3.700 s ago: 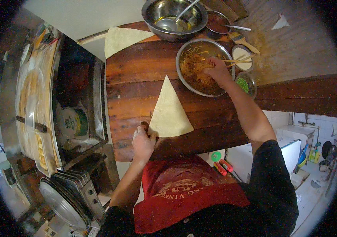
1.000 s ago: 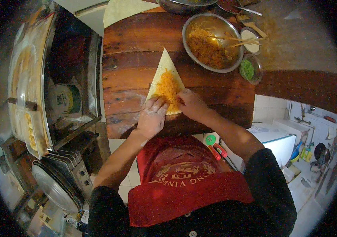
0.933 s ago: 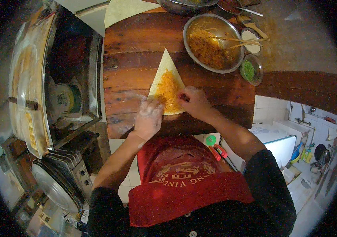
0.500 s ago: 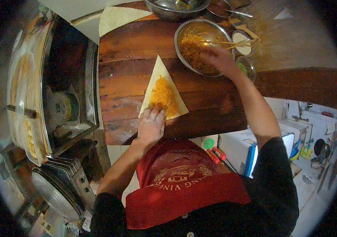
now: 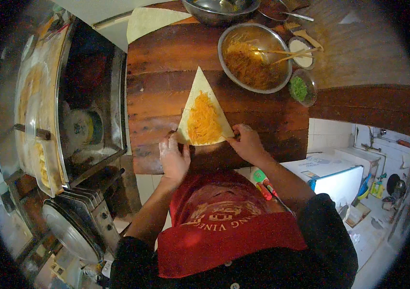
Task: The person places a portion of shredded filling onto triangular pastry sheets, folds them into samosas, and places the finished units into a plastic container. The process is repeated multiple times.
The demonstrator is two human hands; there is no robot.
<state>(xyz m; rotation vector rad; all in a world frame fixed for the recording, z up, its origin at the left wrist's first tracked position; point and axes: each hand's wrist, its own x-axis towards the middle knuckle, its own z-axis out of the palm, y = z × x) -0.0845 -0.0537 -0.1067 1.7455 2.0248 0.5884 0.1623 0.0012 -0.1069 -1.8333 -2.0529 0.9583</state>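
Note:
A pale triangle of dough sheet (image 5: 198, 81) lies on the wooden board (image 5: 159, 108), its tip pointing away from me. Heaped over its middle and near edge are orange shreds (image 5: 204, 120) that look like grated carrot. At the near left corner, my left hand (image 5: 172, 156) has its fingers closed on the dough. My right hand (image 5: 247, 143) pinches the near right corner between thumb and fingers. Both corners are partly hidden by the fingertips.
Far right stands a steel bowl (image 5: 250, 30) of orange shreds with chopsticks (image 5: 289, 57) in it. Beside it are a dish of white powder (image 5: 301, 50) and a bowl of chopped greens (image 5: 299, 88). Another dough sheet (image 5: 149, 21) and a metal bowl (image 5: 222, 17) sit at the back.
My right hand has come back from the steel bowl to the dough's right corner. My left hand has shifted off the shreds to the left corner. The shreds now lie spread more broadly.

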